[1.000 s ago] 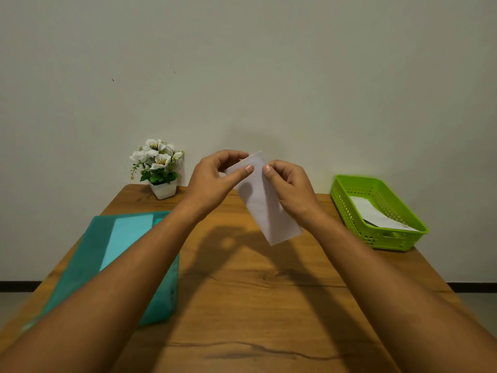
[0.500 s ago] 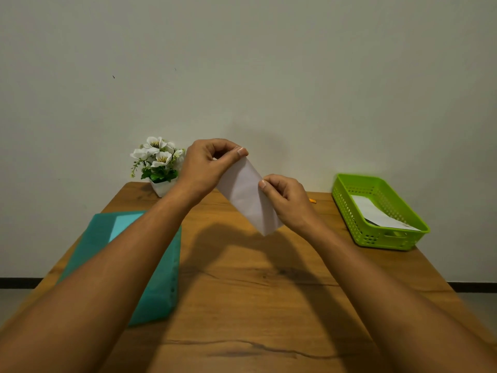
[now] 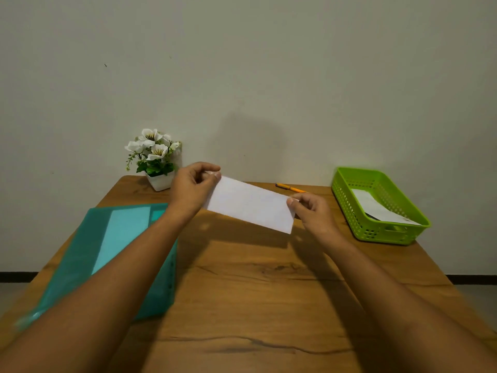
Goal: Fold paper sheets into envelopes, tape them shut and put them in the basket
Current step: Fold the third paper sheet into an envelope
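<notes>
**Folded white paper sheet** (image 3: 250, 204): centre of the frame, held in the air above the bench (image 3: 255, 292). Its long edge slants from upper left down to lower right, and faint fold lines cross its face.

**Left grip** (image 3: 192, 189): closed on the sheet's upper-left end, pinching the corner between thumb and curled fingers.

**Right grip** (image 3: 313, 214): closed on the sheet's right end, thumb and fingertips pinching the upper corner there.

**Green perforated plastic basket** (image 3: 376, 232): right of the frame, standing on the bench near its far right corner, well apart from the held sheet.

**White paper piece** (image 3: 376, 208): lying inside the basket. Something dark shows under its near edge; what it is cannot be told.

**Orange pen** (image 3: 289, 187): lying on the bench at its far edge, just above the right grip in the picture.

**Teal translucent folder** (image 3: 80, 259): left of the frame, flat on the bench, with a paler sheet showing through it. The left forearm crosses its right side.

**Potted white flowers** (image 3: 157, 157): upper left of the bench, white pot, close against the wall.
</notes>
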The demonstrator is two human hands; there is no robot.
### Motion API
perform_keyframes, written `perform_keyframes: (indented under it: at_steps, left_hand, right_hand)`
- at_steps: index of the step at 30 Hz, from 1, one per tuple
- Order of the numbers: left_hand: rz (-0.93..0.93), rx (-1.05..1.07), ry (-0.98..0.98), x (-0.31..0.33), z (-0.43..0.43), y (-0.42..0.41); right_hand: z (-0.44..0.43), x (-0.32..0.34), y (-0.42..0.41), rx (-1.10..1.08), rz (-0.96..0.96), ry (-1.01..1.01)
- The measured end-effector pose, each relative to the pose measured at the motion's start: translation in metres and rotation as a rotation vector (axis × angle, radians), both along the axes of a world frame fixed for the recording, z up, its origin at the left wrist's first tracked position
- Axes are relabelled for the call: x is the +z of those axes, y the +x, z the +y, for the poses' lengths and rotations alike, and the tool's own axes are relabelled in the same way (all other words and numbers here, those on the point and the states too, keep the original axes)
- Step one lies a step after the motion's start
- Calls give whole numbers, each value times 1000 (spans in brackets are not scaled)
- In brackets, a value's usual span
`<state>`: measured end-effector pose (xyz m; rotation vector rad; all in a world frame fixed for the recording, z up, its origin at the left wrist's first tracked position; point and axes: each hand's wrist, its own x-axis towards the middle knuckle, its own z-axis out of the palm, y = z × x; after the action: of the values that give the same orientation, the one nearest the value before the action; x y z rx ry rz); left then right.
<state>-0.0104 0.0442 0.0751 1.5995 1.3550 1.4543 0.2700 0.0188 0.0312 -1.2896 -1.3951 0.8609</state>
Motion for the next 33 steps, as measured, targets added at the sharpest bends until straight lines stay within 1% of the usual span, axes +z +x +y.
perform_keyframes:
  at_steps: [1, 2, 3, 4, 5, 6, 8, 12, 14, 16, 18, 20, 22, 25, 27, 30, 33]
  left_hand:
    - [118, 46, -29, -11, -1, 1]
    - [311, 110, -42, -23, -2, 3]
    - [548, 163, -43, -35, -2, 5]
    - [755, 172, -34, -45, -4, 10]
    - [899, 126, -28, -54, -4, 15]
    - [993, 46, -36, -62, -5, 22]
    - [1102, -99, -81, -78, -3, 36]
    - [1163, -224, -222, -102, 3, 49]
    - [1207, -236, -251, -109, 4, 50]
    - [1232, -223, -245, -115, 5, 50]
    - [1233, -209, -226, -117, 5, 51]
    - [1234, -197, -215, -119, 6, 52]
    - [1235, -184, -207, -121, 6, 52]
    - [1232, -175, -190, -124, 6, 51]
    - [1232, -167, -184, -126, 7, 50]
    - [1239, -165, -185, -127, 8, 49]
    - [1247, -161, -204, -126, 8, 50]
  right_hand:
    - [0, -2, 0, -26, 12, -29]
    - [0, -5, -1, -51, 21, -65]
    - [1, -9, -2, -74, 24, -105]
    - [3, -13, -2, -94, 3, -139]
    - [6, -17, -2, -105, -48, -159]
    - [10, -21, -1, -103, -121, -162]
    - [18, -26, 1, -84, -264, -160]
    - [29, -36, 3, -113, -511, -185]
    - [33, -41, 3, -133, -623, -219]
    - [35, -45, 0, -173, -780, -223]
    - [33, -47, -10, -186, -947, -159]
    - [29, -53, -26, -108, -1043, -49]
    - [25, -61, -43, 16, -1073, 18]
    - [20, -74, -59, 139, -1044, 18]
    - [18, -79, -58, 147, -1045, -8]
    - [17, -83, -44, 154, -1122, -48]
    - [17, -86, -23, 133, -1171, -131]
